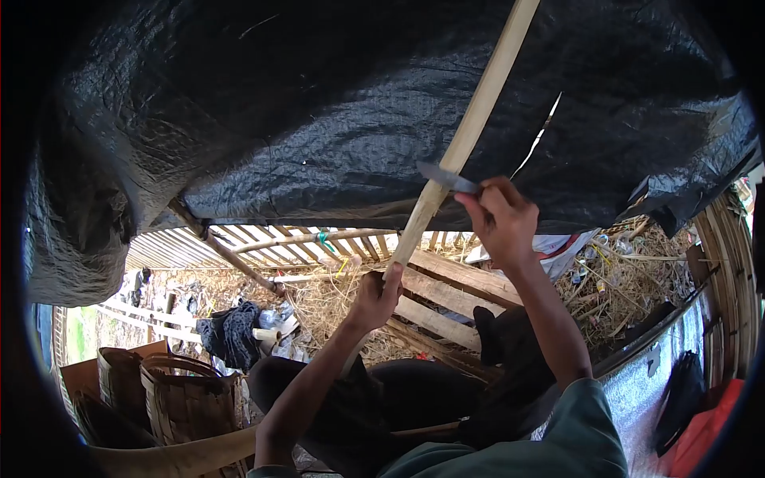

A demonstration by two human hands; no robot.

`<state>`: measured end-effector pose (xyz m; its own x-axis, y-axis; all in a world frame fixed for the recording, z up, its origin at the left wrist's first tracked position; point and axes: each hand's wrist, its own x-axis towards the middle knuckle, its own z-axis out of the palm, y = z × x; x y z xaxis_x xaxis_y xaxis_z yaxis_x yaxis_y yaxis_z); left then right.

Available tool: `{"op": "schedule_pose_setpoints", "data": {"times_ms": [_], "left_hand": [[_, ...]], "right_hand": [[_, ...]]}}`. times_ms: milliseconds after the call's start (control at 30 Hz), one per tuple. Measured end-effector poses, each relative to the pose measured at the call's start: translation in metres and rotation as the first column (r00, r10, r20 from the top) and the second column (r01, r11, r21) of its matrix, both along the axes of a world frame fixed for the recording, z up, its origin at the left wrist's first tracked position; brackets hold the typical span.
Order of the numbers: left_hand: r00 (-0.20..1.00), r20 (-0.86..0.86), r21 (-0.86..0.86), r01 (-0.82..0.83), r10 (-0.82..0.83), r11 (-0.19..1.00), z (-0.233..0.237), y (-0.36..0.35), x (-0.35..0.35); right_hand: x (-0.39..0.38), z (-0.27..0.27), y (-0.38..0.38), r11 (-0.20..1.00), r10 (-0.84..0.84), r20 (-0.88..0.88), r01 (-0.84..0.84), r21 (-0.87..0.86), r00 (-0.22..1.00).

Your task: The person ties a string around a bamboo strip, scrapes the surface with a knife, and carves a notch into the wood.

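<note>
My left hand (378, 301) is wrapped round the lower end of a long pale bamboo strip (476, 111), which slants up to the right and runs out of the top of the view. In my right hand (504, 217) is a knife (444, 177), gripped by a handle that my fingers mostly hide. Its blade points left and lies across the strip, a good way above my left hand. Just below the blade the strip's surface looks rougher and darker.
A black plastic sheet (335, 151) hangs ahead, with a slit at its right. Below are wooden planks (446, 299) among straw and shavings (327, 307). Woven baskets (179, 398) stand at lower left, near a dark cloth (233, 334). Something red (705, 430) lies at lower right.
</note>
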<state>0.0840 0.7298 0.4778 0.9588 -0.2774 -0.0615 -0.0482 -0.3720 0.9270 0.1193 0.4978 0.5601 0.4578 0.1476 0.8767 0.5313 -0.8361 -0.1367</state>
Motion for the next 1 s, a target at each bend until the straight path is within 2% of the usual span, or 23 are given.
{"op": "schedule_pose_setpoints", "data": {"times_ms": [100, 133, 167, 267, 400, 433, 533, 667, 700, 733, 800, 833, 900, 933, 1000], "left_hand": [[0.999, 0.035, -0.006, -0.023, 0.023, 1.000, -0.008, -0.001, 0.003], [1.000, 0.025, 0.015, -0.013, 0.012, 1.000, -0.005, -0.001, 0.002], [0.999, 0.045, -0.025, -0.008, 0.009, 1.000, -0.010, -0.001, 0.002], [0.994, -0.081, -0.142, 0.064, -0.076, 0.988, -0.009, 0.005, 0.002], [1.000, -0.016, -0.052, 0.017, -0.018, 0.999, -0.009, 0.004, 0.000], [0.998, 0.064, -0.029, 0.007, -0.006, 1.000, -0.009, 0.004, 0.000], [0.954, 0.298, 0.070, -0.066, 0.042, 0.995, -0.003, 0.000, -0.006], [0.894, 0.440, 0.033, -0.117, 0.091, 0.993, 0.000, -0.007, -0.013], [0.885, 0.455, 0.049, -0.131, 0.095, 0.990, -0.009, -0.007, -0.011], [0.907, 0.408, 0.077, -0.142, 0.099, 0.987, 0.000, -0.008, -0.011], [0.945, 0.303, 0.119, -0.168, 0.125, 0.979, 0.014, -0.014, -0.013], [0.939, 0.325, 0.112, -0.160, 0.116, 0.981, 0.007, -0.011, -0.010], [0.956, 0.264, 0.102, -0.156, 0.125, 0.982, 0.009, -0.008, -0.014], [0.958, 0.254, 0.111, -0.169, 0.136, 0.979, 0.007, -0.007, -0.017], [0.859, 0.493, 0.032, -0.177, 0.139, 0.984, -0.006, -0.006, -0.016]], "right_hand": [[-0.017, -0.028, 0.033, 0.982, 0.110, -0.082, -0.121, -0.144, 0.991], [-0.020, -0.037, 0.043, 0.974, 0.176, -0.102, -0.188, -0.128, 0.979], [-0.024, -0.043, 0.049, 0.970, 0.175, -0.119, -0.192, -0.149, 0.977], [-0.028, -0.044, 0.051, 0.964, 0.197, -0.140, -0.218, -0.151, 0.970], [-0.031, -0.039, 0.046, 0.957, 0.202, -0.156, -0.229, -0.180, 0.967], [-0.032, -0.041, 0.047, 0.954, 0.157, -0.127, -0.183, -0.237, 0.979], [-0.034, -0.041, 0.048, 0.949, 0.153, -0.123, -0.180, -0.258, 0.981], [-0.032, -0.042, 0.047, 0.940, 0.177, -0.087, -0.194, -0.279, 0.980], [-0.032, -0.032, 0.043, 0.952, 0.088, -0.064, -0.103, -0.288, 0.994], [-0.023, -0.022, 0.035, 0.977, -0.034, 0.031, 0.040, -0.208, 0.999], [-0.016, -0.006, 0.025, 0.994, -0.047, -0.022, 0.045, -0.100, 0.999], [-0.018, -0.008, 0.026, 0.994, -0.035, -0.040, 0.030, -0.109, 0.999], [-0.021, -0.018, 0.037, 0.994, -0.016, -0.059, 0.010, -0.113, 0.998], [-0.026, -0.026, 0.044, 0.984, -0.004, -0.052, -0.005, -0.177, 0.999], [-0.028, -0.042, 0.056, 0.933, 0.238, -0.064, -0.247, -0.263, 0.969]]}}
